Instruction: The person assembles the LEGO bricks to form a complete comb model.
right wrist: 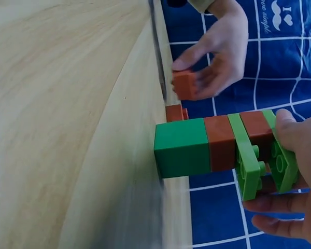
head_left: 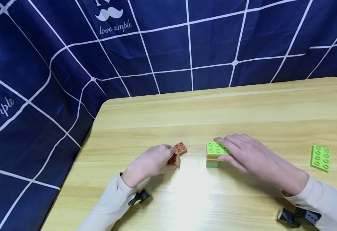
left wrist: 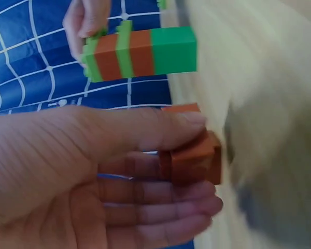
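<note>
Pinching a small orange-brown plastic brick [right wrist: 185,84] between thumb and fingers, the left hand [head_left: 152,163] is hovering left of an upright tower [right wrist: 220,143] of smooth green and orange-brown studded blocks. From the tower's right, the right hand [head_left: 255,158] is slanting in, gripping its light-green top plate [head_left: 214,148]. Left of the tower, another orange-brown four-stud brick [head_left: 181,148] is lying on the wood-grained tabletop [head_left: 243,112]; a light-green eight-stud plate [head_left: 320,158] is lying well right.
</note>
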A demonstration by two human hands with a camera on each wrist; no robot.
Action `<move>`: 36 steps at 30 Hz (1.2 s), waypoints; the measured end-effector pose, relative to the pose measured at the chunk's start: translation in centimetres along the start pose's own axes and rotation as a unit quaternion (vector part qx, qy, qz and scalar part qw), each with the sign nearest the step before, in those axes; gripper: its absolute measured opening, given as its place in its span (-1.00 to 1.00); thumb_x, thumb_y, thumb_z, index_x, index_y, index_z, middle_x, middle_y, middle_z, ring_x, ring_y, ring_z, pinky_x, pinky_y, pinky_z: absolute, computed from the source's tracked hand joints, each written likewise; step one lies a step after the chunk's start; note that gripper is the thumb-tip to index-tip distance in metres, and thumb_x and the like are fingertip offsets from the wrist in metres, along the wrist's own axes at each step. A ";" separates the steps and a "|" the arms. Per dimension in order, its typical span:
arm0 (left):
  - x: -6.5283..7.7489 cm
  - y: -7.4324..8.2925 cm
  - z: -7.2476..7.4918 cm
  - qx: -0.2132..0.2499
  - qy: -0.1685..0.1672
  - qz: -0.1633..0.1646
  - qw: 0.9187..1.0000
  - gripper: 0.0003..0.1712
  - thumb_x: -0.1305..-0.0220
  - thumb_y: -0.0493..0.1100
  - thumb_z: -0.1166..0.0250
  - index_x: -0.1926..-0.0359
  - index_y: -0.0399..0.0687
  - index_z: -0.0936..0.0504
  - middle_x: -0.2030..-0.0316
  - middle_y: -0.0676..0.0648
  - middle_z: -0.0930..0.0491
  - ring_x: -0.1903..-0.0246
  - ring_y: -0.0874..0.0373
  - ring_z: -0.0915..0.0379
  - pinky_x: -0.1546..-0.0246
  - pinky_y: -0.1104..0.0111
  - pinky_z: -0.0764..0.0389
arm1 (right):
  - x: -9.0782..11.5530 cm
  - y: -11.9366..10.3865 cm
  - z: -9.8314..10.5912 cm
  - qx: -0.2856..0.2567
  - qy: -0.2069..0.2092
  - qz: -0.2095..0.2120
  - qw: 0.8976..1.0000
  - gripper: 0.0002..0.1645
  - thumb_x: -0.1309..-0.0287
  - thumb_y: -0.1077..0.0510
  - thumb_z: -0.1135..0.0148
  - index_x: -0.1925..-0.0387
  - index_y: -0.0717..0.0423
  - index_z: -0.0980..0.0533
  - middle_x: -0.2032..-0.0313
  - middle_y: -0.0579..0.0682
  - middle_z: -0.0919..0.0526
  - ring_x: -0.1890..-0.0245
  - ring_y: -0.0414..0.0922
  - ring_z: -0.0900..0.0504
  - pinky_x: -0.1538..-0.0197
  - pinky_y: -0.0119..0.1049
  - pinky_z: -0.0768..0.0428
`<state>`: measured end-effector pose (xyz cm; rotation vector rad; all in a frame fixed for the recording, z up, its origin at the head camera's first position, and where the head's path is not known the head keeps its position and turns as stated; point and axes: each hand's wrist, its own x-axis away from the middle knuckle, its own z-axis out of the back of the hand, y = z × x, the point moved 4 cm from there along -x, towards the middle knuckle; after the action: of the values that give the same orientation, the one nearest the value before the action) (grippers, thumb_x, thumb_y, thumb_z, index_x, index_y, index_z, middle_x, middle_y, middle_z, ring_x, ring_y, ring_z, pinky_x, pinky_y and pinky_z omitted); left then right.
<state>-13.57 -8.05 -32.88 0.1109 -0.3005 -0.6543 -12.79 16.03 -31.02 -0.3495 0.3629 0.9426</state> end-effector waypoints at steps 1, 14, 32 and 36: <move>0.1 0.1 0.3 0.003 0.006 -0.010 1.000 -0.73 -0.17 -0.09 -0.42 0.30 -0.14 -0.54 0.42 -0.02 -0.52 0.50 0.25 -0.38 0.48 0.51 -0.53 | 0.0 0.0 0.0 -0.003 -0.005 -0.004 1.000 -0.36 -0.42 -0.18 0.05 -0.12 0.31 -0.45 0.16 0.08 -0.65 0.16 0.04 -0.63 0.01 0.02 -0.58; 0.0 2.0 3.3 0.043 0.123 -0.101 0.986 -0.67 -0.17 -0.22 -0.38 0.08 -0.25 -0.54 0.33 0.02 -0.55 0.42 0.25 -0.45 0.40 0.56 -0.53 | 0.2 0.4 0.2 -0.010 -0.019 -0.032 0.999 -0.32 -0.29 -0.18 -0.15 -0.15 0.31 -0.44 0.08 0.14 -0.65 0.07 0.10 -0.62 -0.04 0.08 -0.55; -1.2 3.9 5.4 0.087 0.201 -0.138 0.966 -0.55 -0.25 -0.08 -0.35 -0.04 -0.32 -0.57 0.12 -0.14 -0.68 0.47 0.28 -0.56 0.36 0.62 -0.56 | 0.1 0.5 0.6 -0.013 0.006 -0.017 1.000 -0.41 -0.29 -0.22 -0.12 0.05 0.25 -0.55 0.22 0.03 -0.69 0.22 0.00 -0.66 0.11 0.00 -0.63; -1.4 4.2 5.5 0.081 0.201 -0.148 0.965 -0.56 -0.25 -0.09 -0.34 -0.03 -0.32 -0.58 0.15 -0.12 -0.68 0.49 0.29 -0.48 0.37 0.61 -0.53 | 0.1 0.5 0.5 -0.015 0.009 -0.017 1.000 -0.40 -0.31 -0.24 -0.08 0.05 0.23 -0.56 0.23 0.01 -0.69 0.24 -0.01 -0.66 0.13 0.00 -0.63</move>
<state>-13.88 -3.87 -27.17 0.4464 0.0591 -0.8834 -13.07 16.61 -30.66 -0.3914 0.3591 0.9120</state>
